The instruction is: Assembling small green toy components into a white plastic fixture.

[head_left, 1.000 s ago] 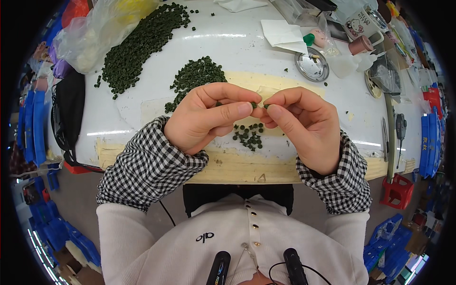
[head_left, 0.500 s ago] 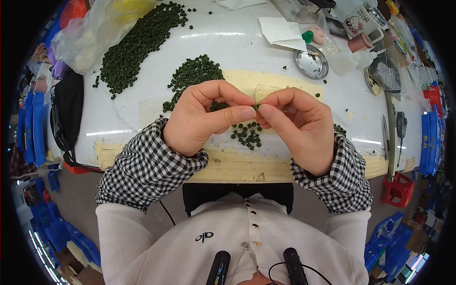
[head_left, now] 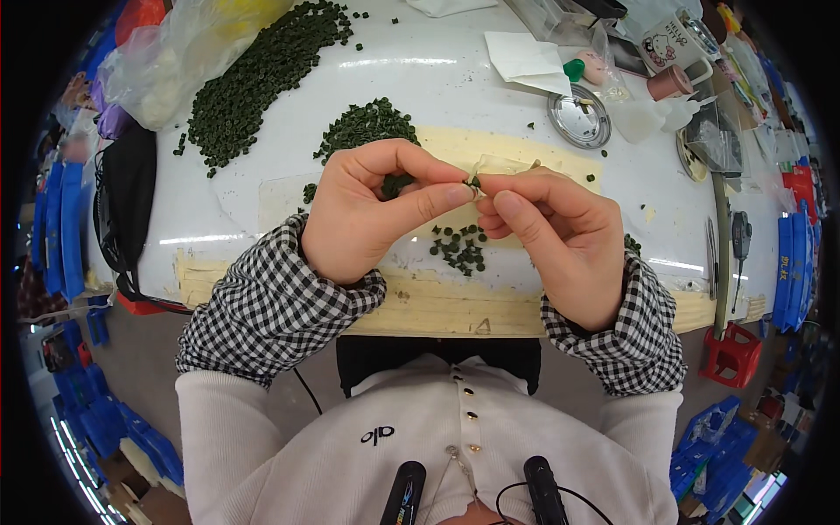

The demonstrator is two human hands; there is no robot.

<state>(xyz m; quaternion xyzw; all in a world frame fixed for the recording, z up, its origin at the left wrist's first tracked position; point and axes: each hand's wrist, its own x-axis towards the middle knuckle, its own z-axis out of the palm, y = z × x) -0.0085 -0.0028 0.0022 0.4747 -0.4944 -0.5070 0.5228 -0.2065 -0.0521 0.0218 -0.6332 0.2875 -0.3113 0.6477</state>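
My left hand (head_left: 363, 206) pinches a small dark green piece (head_left: 473, 182) between thumb and index finger, above the near middle of the table. My right hand (head_left: 569, 232) meets it from the right. Its index fingertip lies against the piece, its thumb is drawn a little back, and the other fingers are curled; what they hold, if anything, is hidden. Just below the fingers lies a small cluster of dark green pieces (head_left: 459, 252). A larger heap of them (head_left: 363, 127) rises behind my left hand, partly covered by it.
A long pile of green pieces (head_left: 262, 83) spreads at the far left beside a clear plastic bag (head_left: 166, 74) and a black cloth bag (head_left: 127, 210). To the right are a round metal lid (head_left: 579, 116), white paper (head_left: 525, 61), a mug (head_left: 669, 44) and tweezers (head_left: 711, 254).
My right thumb has slid back from the green piece, and my right hand has shifted slightly right. The left hand keeps its pinch. The whole view has moved a little.
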